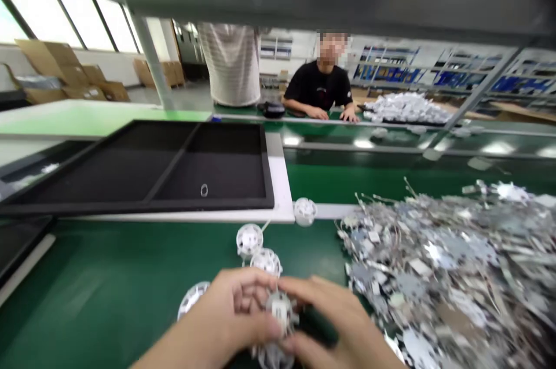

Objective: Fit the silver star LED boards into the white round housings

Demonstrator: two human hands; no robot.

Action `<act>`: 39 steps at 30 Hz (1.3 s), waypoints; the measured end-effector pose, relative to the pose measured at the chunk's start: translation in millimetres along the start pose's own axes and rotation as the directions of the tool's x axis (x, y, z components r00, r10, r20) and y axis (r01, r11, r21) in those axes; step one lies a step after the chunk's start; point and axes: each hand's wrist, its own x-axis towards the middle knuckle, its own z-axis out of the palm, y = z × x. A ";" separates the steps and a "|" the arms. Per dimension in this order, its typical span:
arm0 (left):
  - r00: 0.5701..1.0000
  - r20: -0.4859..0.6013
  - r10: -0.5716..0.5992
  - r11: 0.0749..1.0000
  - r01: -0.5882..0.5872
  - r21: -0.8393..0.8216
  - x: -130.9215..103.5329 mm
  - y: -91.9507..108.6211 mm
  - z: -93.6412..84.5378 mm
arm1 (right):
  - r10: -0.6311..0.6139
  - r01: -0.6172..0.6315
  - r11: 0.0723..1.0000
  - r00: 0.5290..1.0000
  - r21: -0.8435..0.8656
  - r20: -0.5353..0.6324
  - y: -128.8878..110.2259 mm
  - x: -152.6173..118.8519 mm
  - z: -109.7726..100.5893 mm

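At the bottom centre both hands meet around a small round piece [280, 312], grey-white with a notched rim and a pale block in its middle. My left hand [232, 312] grips its left side, thumb across the front and fingers curled behind. My right hand [336, 312] pinches it from the right between thumb and fingers. Under the hands, another pale round part is partly hidden. Just beyond lie two white round plastic parts, one nearer [266, 263] and one farther [249, 240]. Left of my left wrist, a larger white ring-like part [193, 298] is partly covered.
A large heap of flat silvery pieces with wires [434, 276] covers the right side. A black divided tray [217, 166] on a white board holds one small ring. Another white round part [305, 211] sits by the board's corner. Two people are across the bench; a shelf hangs overhead.
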 end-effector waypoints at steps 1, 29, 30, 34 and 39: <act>1.000 0.007 0.008 1.000 -0.008 0.009 -1.9 7.8 3.5 | 0.052 -0.052 0.999 0.999 -0.001 -0.005 -3.3 -0.7 -2.0; 0.781 0.499 0.376 0.206 -0.595 0.777 -15.2 25.0 -16.5 | 0.223 -0.271 0.961 0.883 0.062 0.412 -8.2 1.6 -16.5; 0.782 0.494 0.380 0.209 -0.593 0.777 -14.8 24.6 -15.9 | 0.229 -0.272 0.961 0.878 0.044 0.421 -8.2 1.8 -15.8; 0.802 0.477 0.361 0.229 -0.572 0.788 -14.2 24.3 -15.5 | 0.209 -0.226 0.974 0.891 -0.005 0.403 -7.4 0.1 -13.8; 0.802 0.485 0.349 0.223 -0.574 0.788 -13.7 22.4 -17.0 | 0.192 -0.186 0.981 0.910 -0.051 0.366 -5.1 -2.2 -13.4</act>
